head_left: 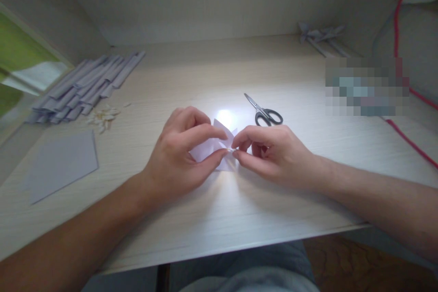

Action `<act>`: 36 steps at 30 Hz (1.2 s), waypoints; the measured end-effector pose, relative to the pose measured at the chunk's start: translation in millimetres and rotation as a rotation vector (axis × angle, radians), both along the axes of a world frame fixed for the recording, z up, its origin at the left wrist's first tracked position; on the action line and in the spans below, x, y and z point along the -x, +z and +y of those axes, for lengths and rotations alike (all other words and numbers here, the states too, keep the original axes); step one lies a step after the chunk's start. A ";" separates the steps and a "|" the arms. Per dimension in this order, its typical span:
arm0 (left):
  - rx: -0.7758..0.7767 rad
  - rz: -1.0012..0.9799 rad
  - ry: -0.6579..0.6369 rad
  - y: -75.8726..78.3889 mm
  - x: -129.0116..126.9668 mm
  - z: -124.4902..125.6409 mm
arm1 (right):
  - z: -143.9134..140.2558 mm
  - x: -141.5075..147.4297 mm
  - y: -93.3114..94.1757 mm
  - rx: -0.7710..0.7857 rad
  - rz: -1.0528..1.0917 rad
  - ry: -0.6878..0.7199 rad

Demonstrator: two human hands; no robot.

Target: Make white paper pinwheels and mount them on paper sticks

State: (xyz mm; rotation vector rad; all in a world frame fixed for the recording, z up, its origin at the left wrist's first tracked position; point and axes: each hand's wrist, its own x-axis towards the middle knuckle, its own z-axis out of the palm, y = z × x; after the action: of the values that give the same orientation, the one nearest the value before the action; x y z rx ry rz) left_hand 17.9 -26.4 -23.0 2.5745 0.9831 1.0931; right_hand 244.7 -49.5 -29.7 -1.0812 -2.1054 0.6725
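Note:
A piece of white paper (201,149) with raised, folded points is between my hands, just above or on the table; I cannot tell which. My left hand (181,150) steadies it, thumb at the middle of the paper and index finger reaching over it. From the right, my right hand (277,153) pinches at the same middle spot with thumb and index finger. A small whitish bit shows between the fingertips, too small to name. Just beyond my right hand lie scissors (263,112) with black handles, blades pointing away to the left.
Rolled paper tubes (89,84) are piled at the back left, with small cream pieces (104,116) beside them. Nearer lies a stack of paper sheets (65,164). Folded paper shapes on sticks (321,34) lie at the back right. A red cord (410,143) runs along the right.

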 end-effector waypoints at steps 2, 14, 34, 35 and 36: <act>-0.018 -0.033 0.093 1.7 2.0 0.0 | 0.3 0.1 0.8 0.030 0.014 -0.021; 0.246 -0.105 0.339 1.9 3.6 4.4 | 0.5 -0.5 1.3 0.088 0.065 -0.037; 0.191 0.000 0.043 -2.2 6.6 2.4 | 0.3 1.0 3.7 0.229 0.141 -0.049; 0.194 0.005 0.052 -2.1 6.3 2.1 | -0.2 0.7 3.6 0.216 0.127 -0.050; 0.195 0.013 0.065 -1.9 5.9 1.7 | -0.6 0.4 3.5 0.208 0.117 -0.049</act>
State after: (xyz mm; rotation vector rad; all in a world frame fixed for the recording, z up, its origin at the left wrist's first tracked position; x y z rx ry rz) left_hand 12.0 -24.7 -24.9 2.4125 1.1237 0.9451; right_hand 244.3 -50.1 -26.3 -1.1721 -1.9352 0.9243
